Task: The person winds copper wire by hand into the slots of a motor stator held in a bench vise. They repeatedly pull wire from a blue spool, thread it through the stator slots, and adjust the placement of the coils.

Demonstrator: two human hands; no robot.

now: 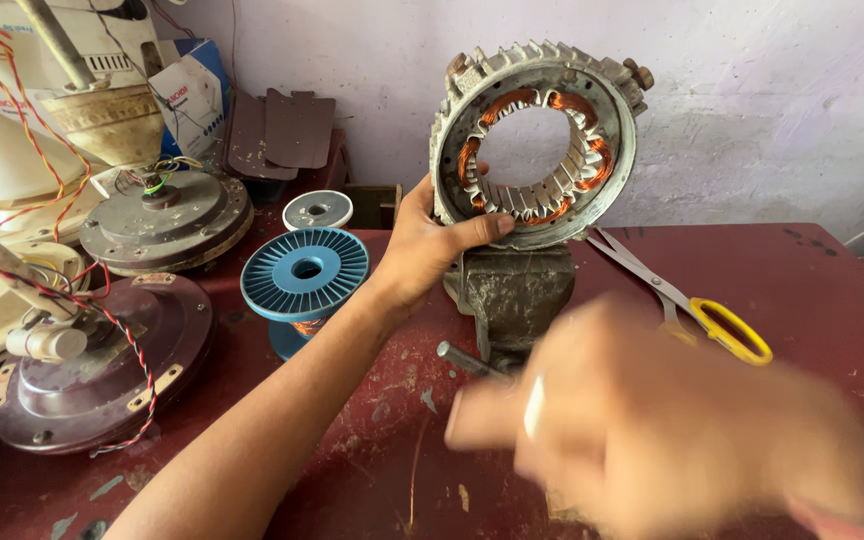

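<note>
The right hand (652, 420) is a motion blur, hiding part of the vise (512, 290) handle.

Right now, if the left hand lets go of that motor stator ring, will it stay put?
Probably not: the stator ring stands on edge atop the small vise, steadied by the left hand. Round, metal, copper-wound, it looks heavy and apt to tip or roll.

Beside the grey vise (512, 290), the table (812, 280) is dark red. The motor ring (537, 140) above is dull silver with copper-orange coils. The spool (304, 272) is blue; the scissors (692, 305) have yellow handles.
</note>
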